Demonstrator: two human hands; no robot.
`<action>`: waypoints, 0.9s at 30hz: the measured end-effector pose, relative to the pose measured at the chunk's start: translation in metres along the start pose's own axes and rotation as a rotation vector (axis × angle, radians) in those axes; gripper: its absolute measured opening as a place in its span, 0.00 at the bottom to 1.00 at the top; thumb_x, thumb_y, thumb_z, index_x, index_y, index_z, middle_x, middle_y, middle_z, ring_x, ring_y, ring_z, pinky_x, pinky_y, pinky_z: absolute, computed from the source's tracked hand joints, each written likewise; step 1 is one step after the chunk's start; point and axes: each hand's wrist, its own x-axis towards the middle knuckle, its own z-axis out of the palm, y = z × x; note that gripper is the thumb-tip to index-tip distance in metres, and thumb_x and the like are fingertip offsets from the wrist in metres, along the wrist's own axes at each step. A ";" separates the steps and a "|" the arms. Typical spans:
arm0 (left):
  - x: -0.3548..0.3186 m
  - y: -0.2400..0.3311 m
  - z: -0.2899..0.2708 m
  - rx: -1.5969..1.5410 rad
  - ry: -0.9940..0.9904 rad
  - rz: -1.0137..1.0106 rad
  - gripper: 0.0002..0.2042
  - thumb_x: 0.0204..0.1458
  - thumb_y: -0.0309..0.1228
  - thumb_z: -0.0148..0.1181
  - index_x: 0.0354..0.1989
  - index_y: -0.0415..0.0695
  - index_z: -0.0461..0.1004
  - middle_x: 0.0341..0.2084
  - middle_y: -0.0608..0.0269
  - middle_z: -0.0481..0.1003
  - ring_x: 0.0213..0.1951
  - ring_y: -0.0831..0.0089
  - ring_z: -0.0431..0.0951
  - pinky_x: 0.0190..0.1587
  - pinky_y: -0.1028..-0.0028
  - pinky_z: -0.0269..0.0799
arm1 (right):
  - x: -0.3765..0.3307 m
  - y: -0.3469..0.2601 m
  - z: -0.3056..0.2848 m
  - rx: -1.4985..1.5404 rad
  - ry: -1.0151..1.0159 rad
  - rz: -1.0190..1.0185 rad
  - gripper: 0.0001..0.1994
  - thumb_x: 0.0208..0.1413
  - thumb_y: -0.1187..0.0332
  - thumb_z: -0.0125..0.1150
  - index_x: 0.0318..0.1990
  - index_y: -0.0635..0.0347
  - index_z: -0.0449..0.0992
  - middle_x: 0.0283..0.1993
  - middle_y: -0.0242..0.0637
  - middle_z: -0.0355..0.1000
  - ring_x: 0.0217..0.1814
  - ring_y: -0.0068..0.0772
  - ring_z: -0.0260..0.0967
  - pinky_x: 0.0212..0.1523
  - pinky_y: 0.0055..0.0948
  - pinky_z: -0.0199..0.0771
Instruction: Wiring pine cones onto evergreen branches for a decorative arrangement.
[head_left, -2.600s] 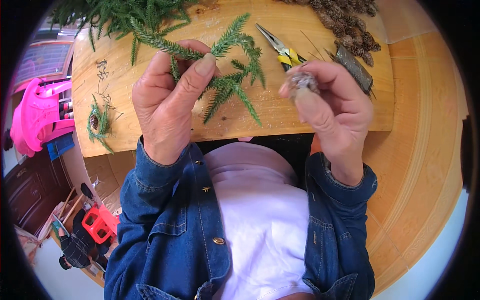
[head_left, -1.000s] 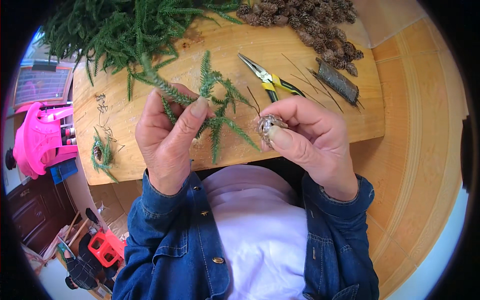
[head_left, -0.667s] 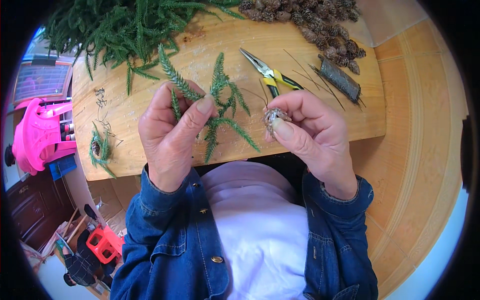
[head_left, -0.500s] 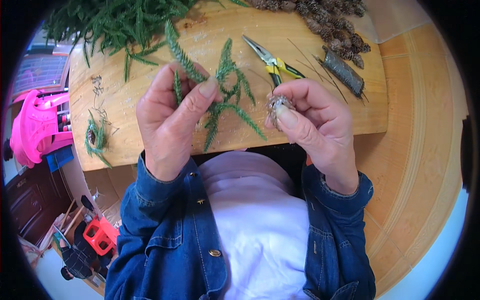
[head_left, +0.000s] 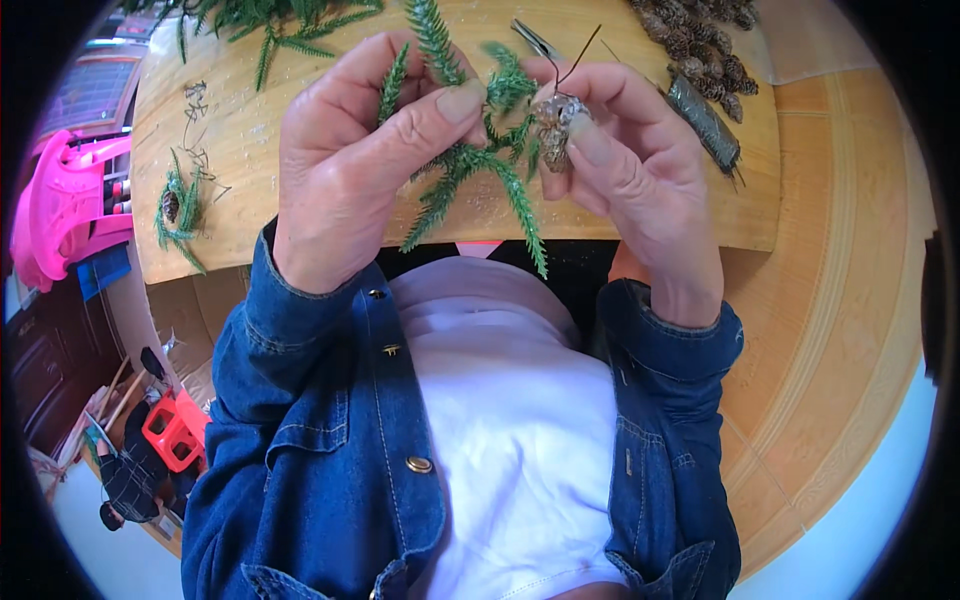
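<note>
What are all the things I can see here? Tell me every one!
Evergreen sprig: one, green, pinched in the left hand.
Small cone: one, brown with a thin wire, in the right hand.
Wooden board: one, tan, under the hands.
Loose branches: a pile, green, top left.
Cones: a heap, brown, top right.
Wire spool: one, grey, right of the hands.
Small finished bundle: one, green, left on the board.
Plastic chair: one, pink, far left.
Left hand: one.
Right hand: one.

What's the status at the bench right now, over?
Left hand pinching green sprig. Right hand fingers gripping small wired cone against it. Nothing blocking; wire spool lies beside on wooden board.
</note>
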 end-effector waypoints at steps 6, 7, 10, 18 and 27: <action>0.000 0.000 0.001 -0.019 0.014 0.017 0.10 0.55 0.25 0.55 0.43 0.35 0.69 0.30 0.63 0.72 0.33 0.77 0.71 0.41 0.79 0.65 | 0.002 0.006 0.000 0.027 -0.054 -0.049 0.15 0.60 0.66 0.54 0.50 0.65 0.67 0.45 0.41 0.72 0.29 0.16 0.65 0.23 0.11 0.58; 0.000 0.002 0.001 -0.011 0.025 0.003 0.09 0.55 0.25 0.55 0.43 0.35 0.69 0.30 0.63 0.72 0.34 0.77 0.72 0.42 0.79 0.66 | 0.002 0.006 0.001 0.014 -0.029 -0.063 0.15 0.60 0.66 0.54 0.50 0.65 0.67 0.45 0.42 0.72 0.29 0.16 0.65 0.23 0.11 0.59; -0.001 0.002 -0.003 -0.005 0.032 -0.013 0.09 0.55 0.25 0.55 0.42 0.35 0.69 0.30 0.63 0.72 0.34 0.77 0.72 0.42 0.79 0.66 | 0.000 0.005 0.005 0.000 0.007 -0.078 0.15 0.60 0.66 0.53 0.50 0.66 0.67 0.45 0.43 0.72 0.28 0.16 0.64 0.23 0.11 0.59; -0.003 -0.004 -0.005 -0.042 0.059 0.005 0.08 0.54 0.26 0.56 0.40 0.36 0.68 0.30 0.62 0.72 0.35 0.76 0.73 0.43 0.78 0.67 | 0.001 0.004 0.010 -0.003 0.051 -0.112 0.16 0.60 0.66 0.53 0.51 0.66 0.66 0.44 0.44 0.73 0.27 0.16 0.64 0.24 0.11 0.60; 0.001 0.000 -0.003 -0.134 0.064 -0.108 0.08 0.53 0.25 0.57 0.40 0.37 0.68 0.31 0.62 0.72 0.35 0.76 0.71 0.43 0.77 0.66 | 0.003 0.003 0.010 -0.023 0.080 -0.114 0.15 0.60 0.66 0.53 0.50 0.66 0.66 0.44 0.45 0.73 0.26 0.16 0.64 0.23 0.11 0.60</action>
